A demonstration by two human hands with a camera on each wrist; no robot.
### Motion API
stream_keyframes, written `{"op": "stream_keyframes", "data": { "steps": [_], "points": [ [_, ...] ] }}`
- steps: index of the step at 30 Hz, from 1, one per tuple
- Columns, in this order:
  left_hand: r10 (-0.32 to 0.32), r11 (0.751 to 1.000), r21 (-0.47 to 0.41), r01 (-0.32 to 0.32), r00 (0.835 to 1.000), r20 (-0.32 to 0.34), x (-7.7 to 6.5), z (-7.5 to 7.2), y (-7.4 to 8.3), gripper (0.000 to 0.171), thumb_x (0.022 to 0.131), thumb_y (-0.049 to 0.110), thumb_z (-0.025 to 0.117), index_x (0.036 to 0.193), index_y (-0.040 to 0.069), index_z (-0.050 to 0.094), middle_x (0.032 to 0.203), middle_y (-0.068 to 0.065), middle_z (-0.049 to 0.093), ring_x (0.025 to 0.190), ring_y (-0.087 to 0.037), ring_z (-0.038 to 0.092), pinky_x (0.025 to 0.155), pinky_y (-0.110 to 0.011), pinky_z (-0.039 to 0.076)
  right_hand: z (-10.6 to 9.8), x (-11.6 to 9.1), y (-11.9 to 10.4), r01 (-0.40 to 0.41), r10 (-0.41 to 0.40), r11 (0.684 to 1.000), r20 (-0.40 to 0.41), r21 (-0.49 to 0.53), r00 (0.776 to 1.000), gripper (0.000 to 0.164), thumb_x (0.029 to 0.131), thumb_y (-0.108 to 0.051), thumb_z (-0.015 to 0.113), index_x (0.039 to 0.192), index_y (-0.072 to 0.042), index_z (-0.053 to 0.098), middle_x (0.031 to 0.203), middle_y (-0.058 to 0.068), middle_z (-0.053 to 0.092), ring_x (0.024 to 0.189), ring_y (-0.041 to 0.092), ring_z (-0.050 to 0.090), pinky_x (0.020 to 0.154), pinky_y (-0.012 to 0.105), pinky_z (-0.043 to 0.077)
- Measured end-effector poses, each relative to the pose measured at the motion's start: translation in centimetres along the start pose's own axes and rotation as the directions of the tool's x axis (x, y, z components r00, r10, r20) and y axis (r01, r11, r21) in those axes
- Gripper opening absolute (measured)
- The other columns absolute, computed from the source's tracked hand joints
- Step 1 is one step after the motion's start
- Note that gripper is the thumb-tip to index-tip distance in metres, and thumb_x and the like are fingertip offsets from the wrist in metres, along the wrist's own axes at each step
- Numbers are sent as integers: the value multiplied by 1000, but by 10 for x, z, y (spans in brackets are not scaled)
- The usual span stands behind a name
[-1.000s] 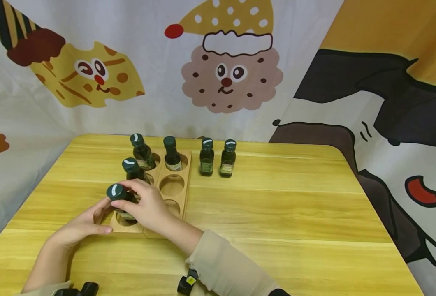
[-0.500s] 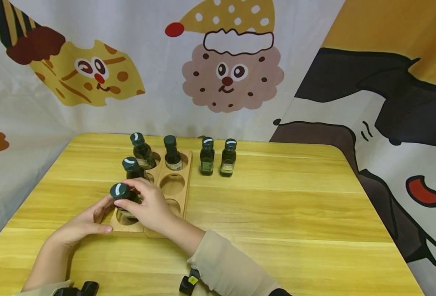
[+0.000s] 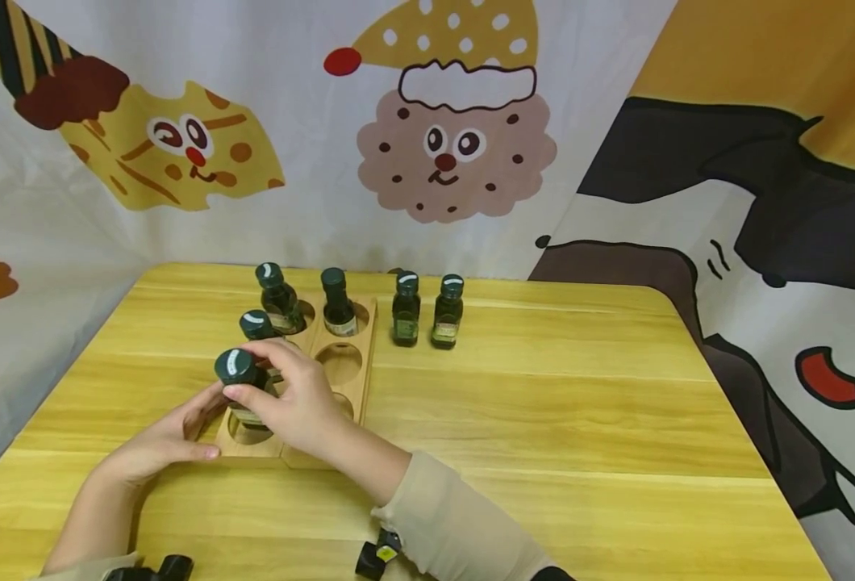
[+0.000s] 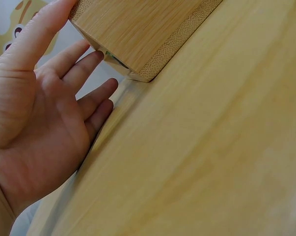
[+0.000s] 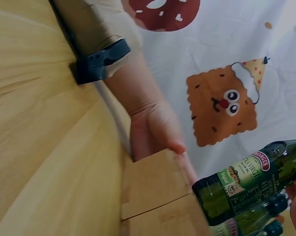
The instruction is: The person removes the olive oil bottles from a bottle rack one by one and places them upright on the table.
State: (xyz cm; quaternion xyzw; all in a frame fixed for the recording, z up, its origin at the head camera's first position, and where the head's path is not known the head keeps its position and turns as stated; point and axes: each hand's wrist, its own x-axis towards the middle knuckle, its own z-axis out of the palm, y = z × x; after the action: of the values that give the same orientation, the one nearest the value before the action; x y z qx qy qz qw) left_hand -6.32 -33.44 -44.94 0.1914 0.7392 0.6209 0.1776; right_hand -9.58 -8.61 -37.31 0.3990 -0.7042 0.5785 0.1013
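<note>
My right hand (image 3: 298, 403) holds a dark green olive oil bottle (image 5: 251, 174) by its upper part, thumb and fingers on opposite sides. The bottle is over the front-left hole of the wooden bottle rack (image 3: 248, 461); in the right wrist view its base shows at the rack's top edge. At the rack's front-left corner rests my left hand (image 3: 169, 436), thumb against the front and fingers along the side, fairly straight in the left wrist view. Similar bottles stand in the back-left hole (image 3: 280, 303), the middle-left hole (image 3: 256, 324) and the back-right hole (image 3: 338, 307).
Two more green bottles, one (image 3: 406, 311) beside the other (image 3: 448, 313), stand on the wooden table (image 3: 558, 420) right of the rack. The middle-right hole (image 3: 338, 365) shows no bottle. A printed curtain (image 3: 311, 226) hangs behind the table.
The held bottle has shifted slightly right and up with my right hand over the front-left hole. My left hand stays at the rack's corner; the other bottles have not moved.
</note>
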Motion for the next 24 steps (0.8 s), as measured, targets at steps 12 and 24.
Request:
{"op": "stream_keyframes", "data": {
  "steps": [12, 24],
  "points": [
    [-16, 1000, 0, 16, 1000, 10, 1, 0, -1, 87, 86, 2, 65, 155, 10, 13, 156, -3, 16, 129, 7, 27, 95, -10, 26, -26, -2, -23, 69, -68, 997, -33, 19, 997, 41, 84, -1, 72, 122, 2, 55, 112, 11, 60, 99, 9, 55, 85, 20, 46],
    [11, 1000, 6, -11, 1000, 0, 1, -1, -6, 90, 83, -3, 66, 155, 12, 14, 158, -5, 16, 132, 4, 28, 96, -11, 26, -58, -12, -23, 81, -77, 994, -66, 68, 995, 41, 83, 5, 69, 121, 4, 53, 113, 16, 60, 101, 17, 56, 87, 28, 48]
  ]
}}
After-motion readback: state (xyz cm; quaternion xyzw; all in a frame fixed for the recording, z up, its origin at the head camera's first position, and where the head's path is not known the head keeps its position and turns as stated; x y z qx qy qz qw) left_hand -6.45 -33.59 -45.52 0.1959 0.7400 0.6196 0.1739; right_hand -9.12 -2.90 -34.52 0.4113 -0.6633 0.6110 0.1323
